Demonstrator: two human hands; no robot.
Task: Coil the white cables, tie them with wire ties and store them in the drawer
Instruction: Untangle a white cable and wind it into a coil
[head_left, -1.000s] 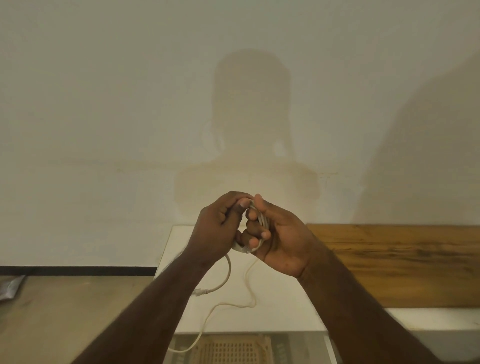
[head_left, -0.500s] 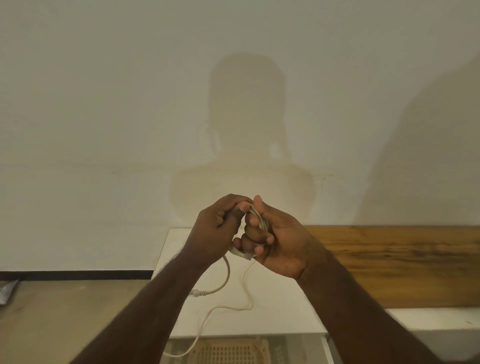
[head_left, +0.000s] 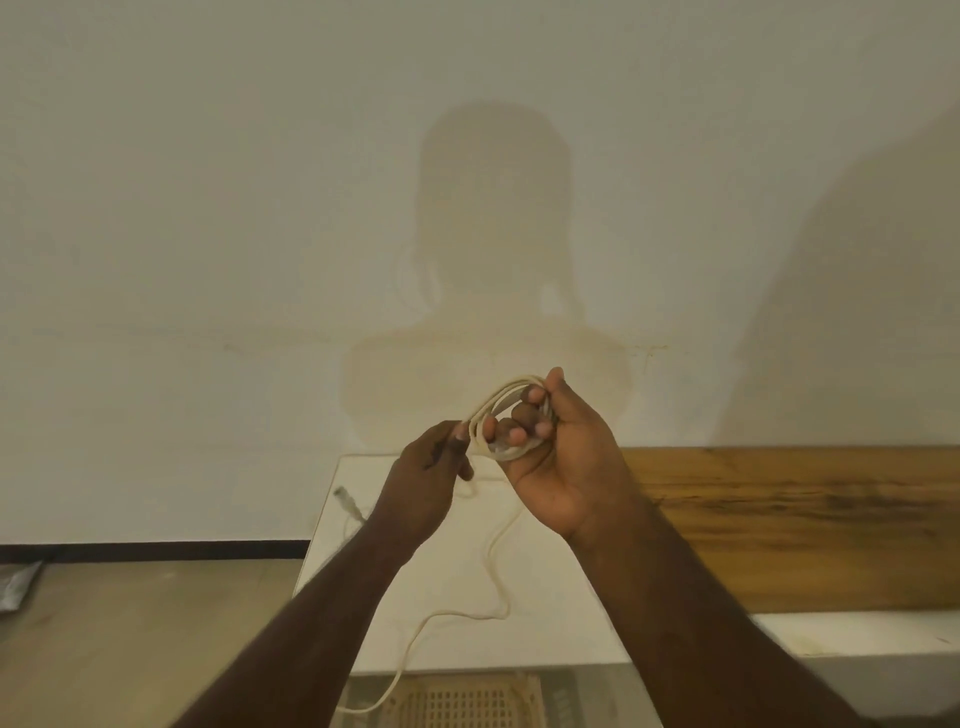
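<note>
Pale wall (head_left: 208, 208) filling upper frame with a person's shadow (head_left: 493, 291) at centre, wooden panel (head_left: 805, 525) at right, white tabletop (head_left: 545, 623) lower centre, perforated beige basket (head_left: 467, 701) at bottom edge, tan floor (head_left: 130, 639) lower left, black baseboard (head_left: 156, 548) above it, grey object (head_left: 18, 584) at left edge

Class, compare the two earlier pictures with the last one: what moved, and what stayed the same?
The left hand drew away leftwards from the right hand, pulling the white cable into open loops. The connector swung up left. The right hand's grip on the coil stayed, slack still trailing over the white cabinet top.
</note>
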